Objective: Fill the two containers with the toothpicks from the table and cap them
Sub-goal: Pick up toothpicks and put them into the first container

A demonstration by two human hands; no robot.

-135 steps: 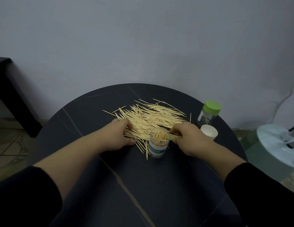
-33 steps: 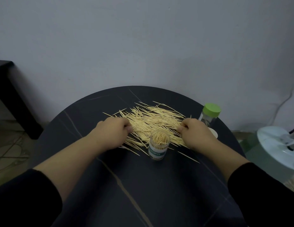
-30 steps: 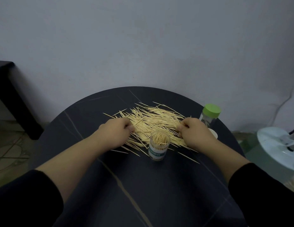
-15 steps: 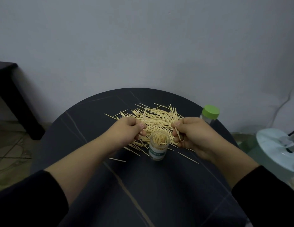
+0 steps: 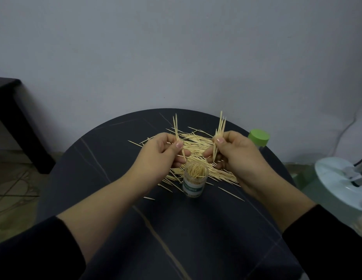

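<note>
An open clear container (image 5: 194,182) with a green-and-white label stands on the round dark table (image 5: 135,229), nearly full of upright toothpicks. Loose toothpicks (image 5: 198,144) lie scattered behind and beside it. My left hand (image 5: 162,154) pinches a few toothpicks upright, just left of and above the container. My right hand (image 5: 234,154) pinches a small bunch upright, just right of it. A second container with a green cap (image 5: 259,137) stands at the table's right edge, partly hidden by my right hand.
A dark side table (image 5: 12,118) stands at the far left against the wall. A pale round appliance (image 5: 341,182) sits low to the right of the table. The grey wall is close behind the table.
Both hands rose from the pile, each lifting a pinch of toothpicks upright over the open container. A white cap seen earlier by the green-capped container is now hidden.
</note>
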